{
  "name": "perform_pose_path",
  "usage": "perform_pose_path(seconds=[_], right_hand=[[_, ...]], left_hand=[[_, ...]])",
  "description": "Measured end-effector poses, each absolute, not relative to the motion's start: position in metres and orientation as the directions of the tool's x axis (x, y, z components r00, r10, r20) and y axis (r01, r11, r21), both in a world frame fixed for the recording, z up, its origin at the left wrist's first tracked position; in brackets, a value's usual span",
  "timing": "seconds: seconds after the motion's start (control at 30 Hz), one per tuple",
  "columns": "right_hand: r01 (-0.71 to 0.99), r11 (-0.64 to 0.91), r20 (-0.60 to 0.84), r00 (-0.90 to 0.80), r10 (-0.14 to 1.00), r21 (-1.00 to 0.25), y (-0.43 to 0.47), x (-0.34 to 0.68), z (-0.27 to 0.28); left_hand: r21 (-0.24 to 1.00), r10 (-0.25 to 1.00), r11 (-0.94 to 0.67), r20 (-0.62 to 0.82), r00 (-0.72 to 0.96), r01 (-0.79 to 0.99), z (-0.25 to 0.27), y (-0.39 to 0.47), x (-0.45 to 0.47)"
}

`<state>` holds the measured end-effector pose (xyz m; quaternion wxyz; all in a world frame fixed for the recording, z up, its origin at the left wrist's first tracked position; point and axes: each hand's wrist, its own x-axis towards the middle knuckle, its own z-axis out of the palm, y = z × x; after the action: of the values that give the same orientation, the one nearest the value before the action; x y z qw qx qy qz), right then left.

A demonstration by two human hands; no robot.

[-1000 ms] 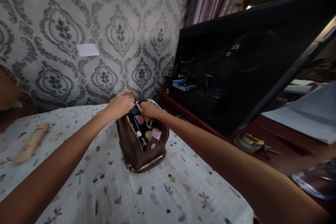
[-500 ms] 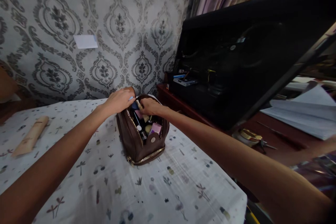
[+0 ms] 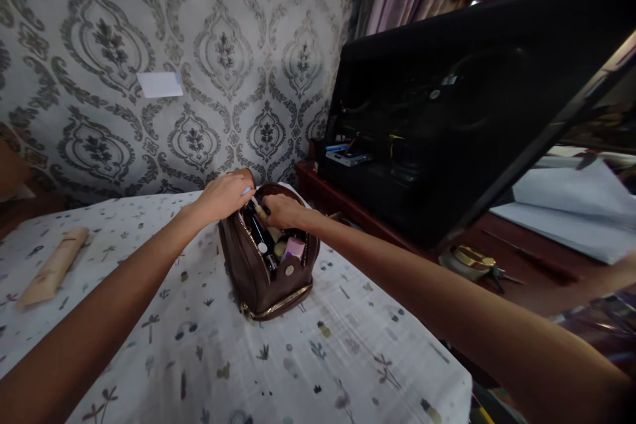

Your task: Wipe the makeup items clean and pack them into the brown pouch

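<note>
A brown zip-top cosmetic bag (image 3: 241,281) stands unzipped on the cloth. My left hand (image 3: 223,197) is closed over its far left edge, beside a tan-brown flap (image 3: 247,175). My right hand (image 3: 282,210) reaches in at the far end of the opening, fingers bent together. A small pale item and a dark one show at its fingertips, too small and partly hidden to name. Inside the bag lie a pink box-like item (image 3: 294,248), a black tube (image 3: 258,232) and other small things, partly covered by the right hand.
A white patterned cloth (image 3: 298,371) covers the surface. At the left lies a beige flat pouch (image 3: 53,268). A large black screen (image 3: 437,99) stands at the right on a dark red table, near papers (image 3: 571,205) and a gold-coloured round object (image 3: 472,256). Patterned wall behind.
My right hand has shifted slightly left inside the bag, and a dark item now shows at its fingertips. My left hand stays on the bag's edge. The view has moved slightly.
</note>
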<state>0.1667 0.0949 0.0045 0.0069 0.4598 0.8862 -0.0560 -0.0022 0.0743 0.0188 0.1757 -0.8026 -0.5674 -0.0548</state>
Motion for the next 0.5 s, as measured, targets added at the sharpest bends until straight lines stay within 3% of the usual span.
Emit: perform_pose_path(seconds=[0.5], right_hand=[[0.824, 0.536, -0.013, -0.547, 0.837, -0.182, 0.0943, 0.1633, 0.0027]], left_hand=[[-0.235, 0.906, -0.263, 0.274, 0.323, 0.936, 0.0213, 0.0708, 0.0011]])
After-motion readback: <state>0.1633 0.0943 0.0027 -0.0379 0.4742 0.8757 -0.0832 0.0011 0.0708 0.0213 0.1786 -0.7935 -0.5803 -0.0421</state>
